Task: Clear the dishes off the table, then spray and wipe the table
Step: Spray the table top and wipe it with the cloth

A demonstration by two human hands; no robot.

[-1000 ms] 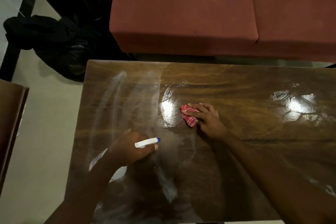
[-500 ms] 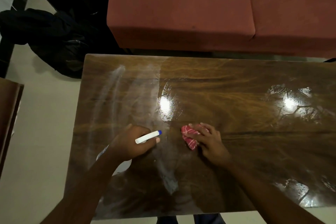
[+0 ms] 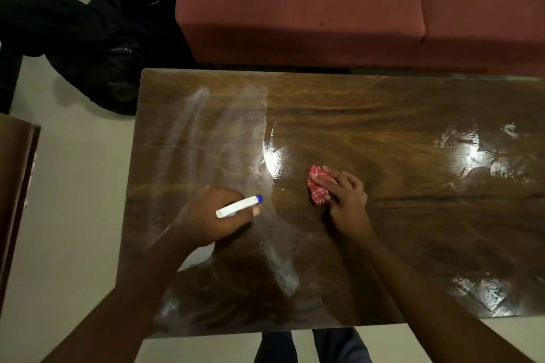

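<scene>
Wood-grain counter [image 3: 383, 115], glossy and streaked wet. Nearest, the left hand [image 3: 211, 216] is wrapped round one white spray bottle [image 3: 239, 207], blue nozzle pointing right. Just beyond, the right hand [image 3: 346, 200] presses one bunched red checked cloth [image 3: 317, 187] flat. Farther back, a red sofa [image 3: 324, 3].

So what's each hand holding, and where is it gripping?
Left hand grips the spray bottle around its neck. Right hand presses a cloth on the table.

Red-and-white checked cloth [image 3: 318, 188], white blue-tipped spray bottle [image 3: 239, 206], brown wood-grain table [image 3: 383, 115], rust-red sofa [image 3: 324, 3].
</scene>
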